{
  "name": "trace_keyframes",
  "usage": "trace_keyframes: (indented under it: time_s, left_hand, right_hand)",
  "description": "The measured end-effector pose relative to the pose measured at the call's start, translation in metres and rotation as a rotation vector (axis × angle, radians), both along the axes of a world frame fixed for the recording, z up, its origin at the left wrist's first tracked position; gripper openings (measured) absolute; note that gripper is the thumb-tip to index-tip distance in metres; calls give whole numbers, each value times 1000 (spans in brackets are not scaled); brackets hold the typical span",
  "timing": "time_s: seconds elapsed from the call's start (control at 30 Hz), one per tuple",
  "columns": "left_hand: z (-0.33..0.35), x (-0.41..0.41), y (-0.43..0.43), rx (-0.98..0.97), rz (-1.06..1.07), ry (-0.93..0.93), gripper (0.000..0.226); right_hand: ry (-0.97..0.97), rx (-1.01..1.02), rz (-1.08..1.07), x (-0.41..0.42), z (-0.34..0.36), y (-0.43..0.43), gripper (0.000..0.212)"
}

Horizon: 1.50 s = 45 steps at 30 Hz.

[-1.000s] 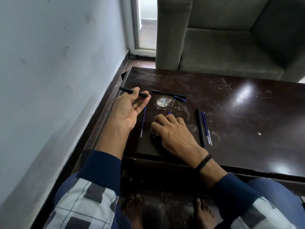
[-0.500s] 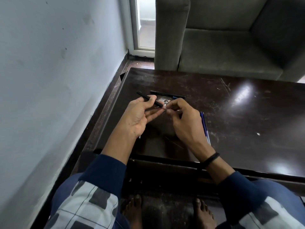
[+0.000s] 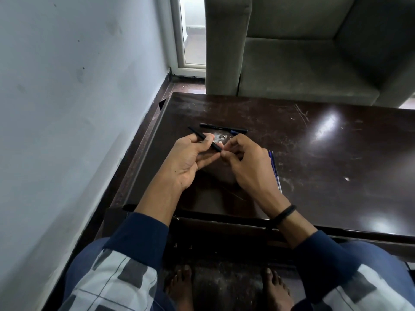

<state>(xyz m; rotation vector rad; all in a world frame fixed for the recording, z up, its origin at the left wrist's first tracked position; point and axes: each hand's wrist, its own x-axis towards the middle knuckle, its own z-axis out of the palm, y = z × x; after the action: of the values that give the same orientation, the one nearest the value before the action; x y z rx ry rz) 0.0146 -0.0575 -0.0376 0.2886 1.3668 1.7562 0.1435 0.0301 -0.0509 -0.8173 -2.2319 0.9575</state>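
My left hand [image 3: 190, 160] holds a thin black pen barrel [image 3: 204, 139] between thumb and fingers, tilted up to the far left, above the dark wooden table [image 3: 314, 158]. My right hand [image 3: 244, 162] is curled with its fingertips pinched together at the barrel's near end; what it pinches is too small to make out. Another black pen with a blue part [image 3: 223, 128] lies flat just beyond the hands. Blue refills [image 3: 275, 169] lie on the table to the right, partly hidden by my right hand.
A pale wall [image 3: 67, 131] runs close along the table's left side. A grey sofa [image 3: 292, 59] stands behind the far edge. A whitish stain [image 3: 221, 136] marks the tabletop under the hands. My bare feet [image 3: 224, 288] are below the near edge.
Both hands left the tabletop and met over it. The left hand carried the black barrel in from the far left, and the right hand rose from the table to its near end.
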Motion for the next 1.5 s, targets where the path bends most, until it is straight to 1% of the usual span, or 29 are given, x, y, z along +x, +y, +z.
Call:
trace_keyframes:
  time_s: [0.1, 0.17, 0.3, 0.37, 0.43, 0.53, 0.6, 0.67, 0.77, 0.83, 0.9, 1.0, 1.23, 1.33, 1.43, 1.5]
  left_hand:
    - [0, -3, 0, -14, 75, 20, 8]
    - [1, -9, 0, -4, 137, -1, 6]
    - [2, -21, -4, 18, 213, -44, 4]
    - [1, -22, -4, 19, 219, -53, 4]
    - [0, -18, -1, 17, 191, -54, 5]
    - [-4, -3, 4, 15, 76, -56, 6]
    - [-5, 7, 8, 7, 35, -63, 7]
    - [-4, 9, 11, 3, 69, -76, 7]
    - [-3, 0, 10, 11, 171, -102, 6]
    - [-3, -6, 7, 25, 218, -121, 9]
    - [-3, -7, 5, 28, 219, -126, 13]
    - [-2, -5, 6, 19, 199, -126, 10]
    - [-1, -1, 7, 22, 208, -123, 7]
    - [1, -2, 7, 14, 224, -134, 12]
    - [2, -6, 5, 18, 266, -158, 12]
    - [5, -12, 3, 35, 295, -176, 6]
  right_hand:
    - [-80, 13, 38, 0, 4, 2, 19]
    - [-115, 6, 39, 2, 7, 5, 21]
    - [-129, -50, 37, 6, 12, 15, 12]
    - [-110, -85, 29, 6, 12, 17, 7]
    - [-70, -117, 31, 5, 12, 16, 10]
    - [-30, -130, 27, 2, 10, 14, 10]
    - [-19, -109, 3, 0, 8, 14, 9]
    - [-21, -110, -3, 0, 9, 16, 9]
    - [-92, -143, 45, 1, 15, 22, 16]
    - [-110, -185, 59, 1, 15, 26, 11]
    - [-103, -186, 55, 0, 14, 25, 7]
    - [-66, -163, 24, -1, 9, 21, 6]
    - [-19, -98, -46, -4, 6, 15, 15]
    - [-29, -89, -35, -8, 9, 12, 12]
    - [-65, -139, 64, -9, 17, 15, 5]
    - [-29, -189, 55, -9, 26, 22, 7]
